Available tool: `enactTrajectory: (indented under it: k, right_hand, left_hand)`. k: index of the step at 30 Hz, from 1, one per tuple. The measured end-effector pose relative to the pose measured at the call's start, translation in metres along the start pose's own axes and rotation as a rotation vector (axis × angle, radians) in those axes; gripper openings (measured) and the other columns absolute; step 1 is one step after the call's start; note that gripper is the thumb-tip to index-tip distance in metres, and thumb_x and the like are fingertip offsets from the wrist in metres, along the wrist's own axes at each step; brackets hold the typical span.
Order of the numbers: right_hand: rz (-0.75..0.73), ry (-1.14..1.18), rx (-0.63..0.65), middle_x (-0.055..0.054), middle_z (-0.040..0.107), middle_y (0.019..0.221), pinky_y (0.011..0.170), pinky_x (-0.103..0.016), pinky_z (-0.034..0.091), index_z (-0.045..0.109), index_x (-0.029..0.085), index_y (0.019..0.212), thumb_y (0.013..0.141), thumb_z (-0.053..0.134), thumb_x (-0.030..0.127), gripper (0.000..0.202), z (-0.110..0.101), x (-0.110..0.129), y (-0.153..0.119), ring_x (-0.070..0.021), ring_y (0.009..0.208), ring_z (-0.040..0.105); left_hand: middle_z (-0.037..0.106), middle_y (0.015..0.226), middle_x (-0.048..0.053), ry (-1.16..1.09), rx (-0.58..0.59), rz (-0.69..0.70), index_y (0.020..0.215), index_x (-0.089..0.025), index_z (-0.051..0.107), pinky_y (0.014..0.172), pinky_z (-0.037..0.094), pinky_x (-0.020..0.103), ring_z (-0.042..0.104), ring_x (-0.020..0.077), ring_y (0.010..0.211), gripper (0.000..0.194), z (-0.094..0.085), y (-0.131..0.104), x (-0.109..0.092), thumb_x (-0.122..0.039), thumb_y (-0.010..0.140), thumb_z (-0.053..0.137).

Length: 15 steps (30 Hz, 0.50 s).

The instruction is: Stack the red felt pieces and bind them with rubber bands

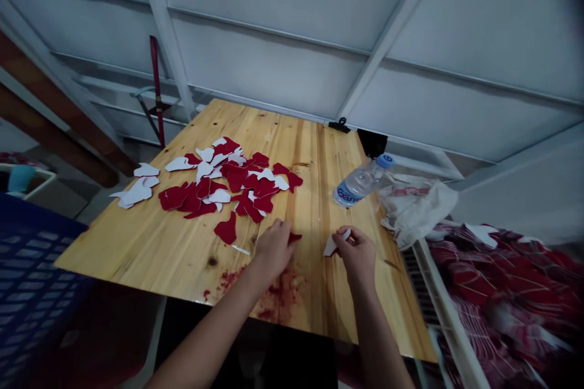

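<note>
Over the front middle of the wooden table, my left hand (275,247) has its fingers closed round a small red piece (295,237), whose tip sticks out to the right. To its right, my right hand (356,250) pinches a white piece (330,247) between thumb and fingers. Beyond my left hand lies a loose pile of red and white cut pieces (237,173). One red piece (226,229) rests apart, left of my left hand. Red crumbs (278,301) are scattered near the table's front edge.
The wooden table (314,164) carries a plastic bottle (362,181) at the right, beside a whitish plastic bag (417,203). A black clip (340,125) sits at the back edge. A blue basket (36,279) stands left; a crate (449,316) with red and white material stands right.
</note>
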State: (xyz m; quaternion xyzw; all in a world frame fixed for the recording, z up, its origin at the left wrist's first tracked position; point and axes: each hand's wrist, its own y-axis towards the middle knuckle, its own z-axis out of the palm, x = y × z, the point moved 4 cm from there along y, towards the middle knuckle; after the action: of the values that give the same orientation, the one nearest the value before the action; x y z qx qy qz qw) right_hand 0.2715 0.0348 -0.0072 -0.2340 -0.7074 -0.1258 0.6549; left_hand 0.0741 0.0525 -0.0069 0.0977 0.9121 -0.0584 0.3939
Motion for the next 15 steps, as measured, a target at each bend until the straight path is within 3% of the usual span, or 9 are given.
enactTrajectory:
  k: [3,6,8,10,11,13,15]
  right_hand:
    - [-0.067,-0.037,0.068,0.004,0.056,0.049,0.038,-0.021,0.036,0.062,0.017,0.063,0.053,0.078,0.038,0.028,0.010,0.008,-0.010,-0.0106,0.041,0.049]
    - [-0.126,-0.050,0.338,0.000,0.062,0.057,0.045,-0.023,0.044,0.063,0.018,0.062,0.058,0.080,0.043,0.031,0.050,0.019,-0.023,-0.0132,0.050,0.057]
    - [-0.102,-0.045,0.628,-0.002,0.067,0.065,0.054,-0.024,0.050,0.065,0.017,0.067,0.064,0.078,0.050,0.035,0.089,0.027,-0.028,-0.0146,0.057,0.062]
    - [-0.071,-0.075,0.845,-0.005,0.071,0.074,0.060,-0.027,0.053,0.069,0.017,0.076,0.074,0.068,0.057,0.040,0.127,0.034,-0.024,-0.0155,0.064,0.066]
    - [-0.102,-0.137,0.851,-0.007,0.072,0.078,0.063,-0.027,0.053,0.070,0.017,0.079,0.079,0.063,0.058,0.041,0.144,0.038,-0.016,-0.0163,0.068,0.067]
    - [-0.265,-0.391,0.667,-0.009,0.073,0.084,0.068,-0.029,0.052,0.071,0.017,0.081,0.083,0.062,0.053,0.037,0.169,0.048,0.006,-0.0194,0.078,0.068]
    - [-0.403,-0.676,0.494,-0.011,0.073,0.084,0.072,-0.030,0.050,0.071,0.016,0.074,0.078,0.070,0.046,0.030,0.189,0.053,0.024,-0.0237,0.086,0.068]
  left_hand:
    - [0.067,0.109,0.011,-0.341,0.089,0.021,0.109,-0.017,0.063,0.084,0.051,0.033,0.065,0.0216,0.096,0.032,0.004,0.000,-0.009,-0.027,0.080,0.069]
    - [0.065,0.122,0.013,-0.838,0.230,0.010,0.124,-0.018,0.059,0.088,0.052,0.035,0.065,0.0226,0.103,0.050,-0.003,-0.015,-0.004,-0.029,0.077,0.072]
    - [0.069,0.115,0.011,-0.959,0.174,-0.020,0.117,-0.018,0.065,0.086,0.053,0.035,0.066,0.0236,0.101,0.046,-0.018,-0.024,0.010,-0.028,0.074,0.075]
    - [0.074,0.098,0.009,-1.009,-0.016,-0.134,0.102,-0.015,0.070,0.077,0.056,0.032,0.069,0.0230,0.090,0.037,-0.038,-0.031,0.035,-0.031,0.070,0.078]
    - [0.074,0.091,0.008,-1.038,-0.108,-0.206,0.097,-0.014,0.070,0.071,0.056,0.030,0.069,0.0221,0.084,0.036,-0.048,-0.035,0.048,-0.032,0.067,0.080]
    - [0.074,0.082,0.006,-1.099,-0.232,-0.317,0.091,-0.013,0.070,0.062,0.055,0.026,0.069,0.0190,0.073,0.038,-0.066,-0.042,0.070,-0.031,0.060,0.084]
    - [0.072,0.074,0.003,-1.135,-0.355,-0.384,0.087,-0.013,0.069,0.057,0.053,0.021,0.067,0.0146,0.065,0.040,-0.082,-0.051,0.087,-0.028,0.055,0.087]
